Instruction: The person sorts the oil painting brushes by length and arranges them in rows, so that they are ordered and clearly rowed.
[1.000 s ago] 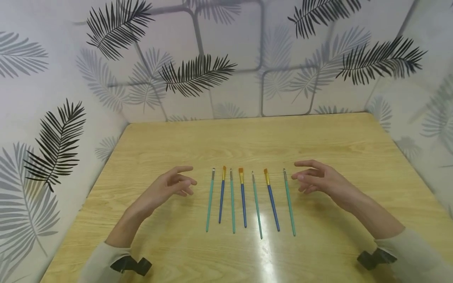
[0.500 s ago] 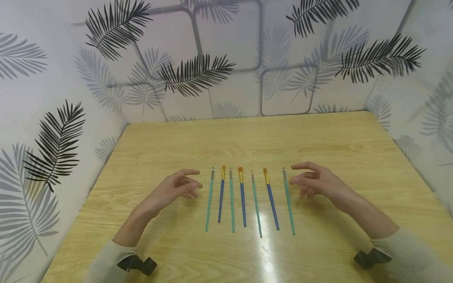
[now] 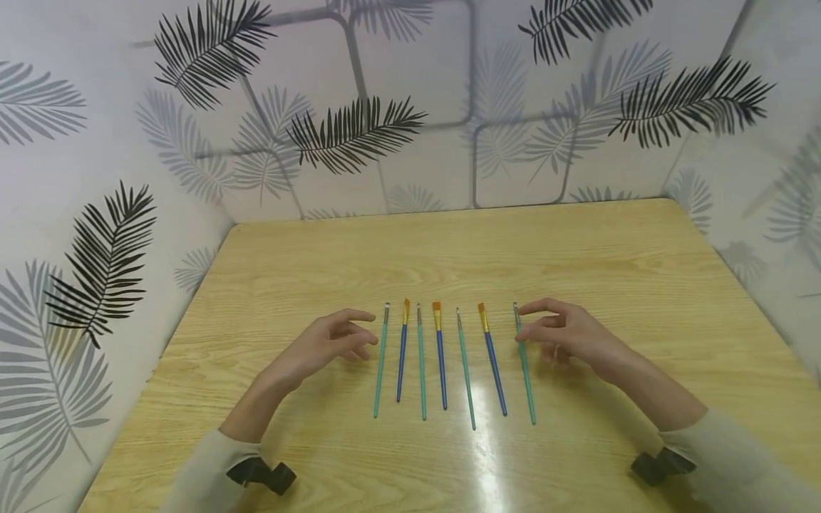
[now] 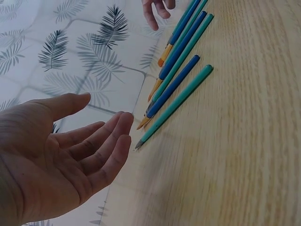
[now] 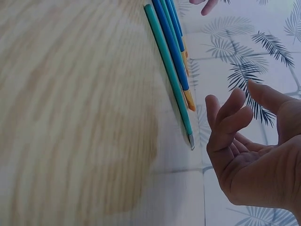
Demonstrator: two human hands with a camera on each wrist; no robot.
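Observation:
Several paintbrushes lie side by side on the wooden table, bristles toward the wall, green and blue handles alternating. My left hand [image 3: 327,344] hovers just left of the leftmost green paintbrush [image 3: 381,370], fingers loosely bent and holding nothing. At the row's other end, my right hand [image 3: 571,331] is over the upper part of the rightmost green paintbrush [image 3: 527,385]; its fingers are relaxed, with a gap to the brush in the right wrist view. Between these lie blue paintbrushes [image 3: 442,370] with orange flat bristles and thinner green ones [image 3: 466,370].
The light wood table [image 3: 308,263] reaches back to a wall [image 3: 436,171] papered with dark and grey leaves. Dark straps with small boxes [image 3: 280,478] sit on both sleeves. A glare streak [image 3: 485,463] crosses the table's front.
Both hands have moved inward toward the row, the left hand rightward and the right hand leftward, and the right fingertips now overlap the rightmost brush in the head view. The brushes stay put.

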